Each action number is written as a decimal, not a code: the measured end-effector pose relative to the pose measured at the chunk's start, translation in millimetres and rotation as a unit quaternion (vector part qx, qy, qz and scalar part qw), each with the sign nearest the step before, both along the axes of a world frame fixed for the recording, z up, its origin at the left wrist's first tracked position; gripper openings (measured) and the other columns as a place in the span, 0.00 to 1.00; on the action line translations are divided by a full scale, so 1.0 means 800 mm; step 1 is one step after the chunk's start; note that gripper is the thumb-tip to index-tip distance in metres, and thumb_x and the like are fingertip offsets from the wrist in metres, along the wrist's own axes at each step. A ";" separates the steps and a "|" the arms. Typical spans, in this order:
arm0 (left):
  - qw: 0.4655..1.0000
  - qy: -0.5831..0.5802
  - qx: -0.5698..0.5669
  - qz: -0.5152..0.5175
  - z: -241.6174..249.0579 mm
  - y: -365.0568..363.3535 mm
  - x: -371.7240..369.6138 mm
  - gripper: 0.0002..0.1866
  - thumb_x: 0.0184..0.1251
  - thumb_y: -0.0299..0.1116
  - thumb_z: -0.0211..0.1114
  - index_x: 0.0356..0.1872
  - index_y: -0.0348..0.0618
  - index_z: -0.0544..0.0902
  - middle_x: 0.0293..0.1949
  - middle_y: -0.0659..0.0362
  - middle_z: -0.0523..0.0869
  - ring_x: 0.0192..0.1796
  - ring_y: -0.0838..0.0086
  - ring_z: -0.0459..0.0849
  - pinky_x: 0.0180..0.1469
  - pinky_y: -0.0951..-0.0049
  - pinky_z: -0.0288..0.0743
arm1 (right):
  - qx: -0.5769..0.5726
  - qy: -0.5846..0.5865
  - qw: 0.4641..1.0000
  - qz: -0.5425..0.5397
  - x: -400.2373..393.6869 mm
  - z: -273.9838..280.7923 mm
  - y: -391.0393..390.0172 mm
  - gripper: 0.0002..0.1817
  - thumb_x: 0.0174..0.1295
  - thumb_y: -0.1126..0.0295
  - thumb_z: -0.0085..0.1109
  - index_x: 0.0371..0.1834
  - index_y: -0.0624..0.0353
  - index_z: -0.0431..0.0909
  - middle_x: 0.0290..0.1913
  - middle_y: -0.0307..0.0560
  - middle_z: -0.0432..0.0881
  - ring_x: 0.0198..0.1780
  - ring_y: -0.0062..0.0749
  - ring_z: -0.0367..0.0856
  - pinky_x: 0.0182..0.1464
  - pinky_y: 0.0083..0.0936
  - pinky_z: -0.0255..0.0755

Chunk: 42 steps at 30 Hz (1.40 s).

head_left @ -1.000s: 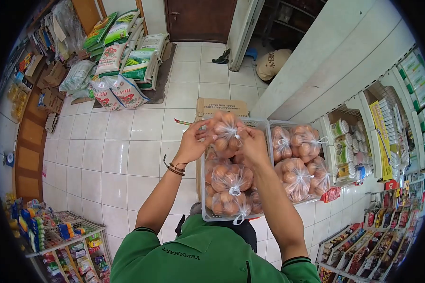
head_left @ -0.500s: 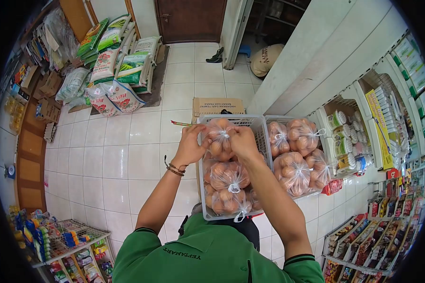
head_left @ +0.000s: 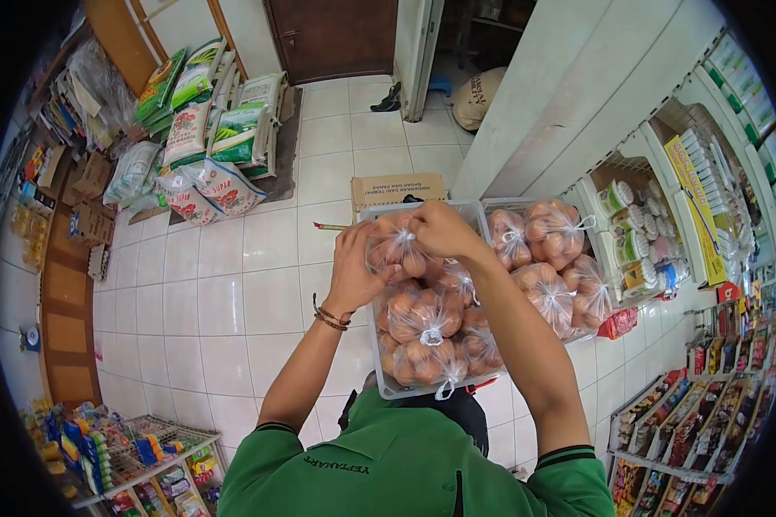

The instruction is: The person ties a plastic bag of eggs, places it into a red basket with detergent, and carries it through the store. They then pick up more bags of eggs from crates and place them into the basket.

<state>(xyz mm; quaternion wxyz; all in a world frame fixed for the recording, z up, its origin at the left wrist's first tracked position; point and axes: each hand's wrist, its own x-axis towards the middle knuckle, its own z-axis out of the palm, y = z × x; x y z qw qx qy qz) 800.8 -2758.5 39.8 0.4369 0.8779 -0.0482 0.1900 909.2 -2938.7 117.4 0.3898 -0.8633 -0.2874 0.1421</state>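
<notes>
A clear plastic bag of brown eggs is at the far left corner of a translucent plastic crate. My right hand has its fingers closed on the gathered top of this bag. Against the bag's left side, my left hand grips with curled fingers, the thumb on the near side. Other knotted egg bags fill the crate nearer my body. Between my fingers the bag's knot is partly hidden.
A second crate with several egg bags adjoins on the right. Behind stands a cardboard box. Shelves of goods line the right wall; rice sacks are stacked at the far left. A snack rack stands at near right.
The held bag has shifted slightly left, showing more of the egg bag beside it. My right hand has moved a little farther away. The whole view has turned slightly.
</notes>
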 end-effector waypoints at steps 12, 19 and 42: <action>0.996 -0.003 0.092 -0.005 -0.003 -0.005 0.010 0.42 0.49 0.35 0.79 0.69 0.38 0.74 0.67 0.46 0.77 0.72 0.44 0.67 0.76 0.47 0.61 | -0.012 -0.042 0.997 0.058 0.027 -0.023 0.014 0.15 0.61 0.67 0.60 0.28 0.72 0.83 0.24 0.68 0.78 0.25 0.52 0.76 0.35 0.45 0.72; 0.997 -0.049 0.058 -0.024 -0.016 -0.013 0.016 0.39 0.51 0.38 0.80 0.67 0.38 0.77 0.66 0.47 0.77 0.71 0.45 0.68 0.76 0.47 0.61 | -0.020 -0.069 0.995 0.071 0.034 -0.024 0.017 0.14 0.60 0.67 0.59 0.31 0.71 0.85 0.28 0.71 0.81 0.31 0.60 0.83 0.39 0.46 0.76; 0.991 -0.025 0.129 -0.038 -0.035 0.017 0.034 0.22 0.60 0.31 0.71 0.57 0.38 0.84 0.59 0.53 0.85 0.69 0.49 0.70 0.73 0.52 0.64 | 0.004 -0.091 0.996 -0.006 0.010 -0.093 0.017 0.14 0.64 0.61 0.61 0.33 0.61 0.88 0.40 0.69 0.85 0.47 0.67 0.83 0.54 0.54 0.76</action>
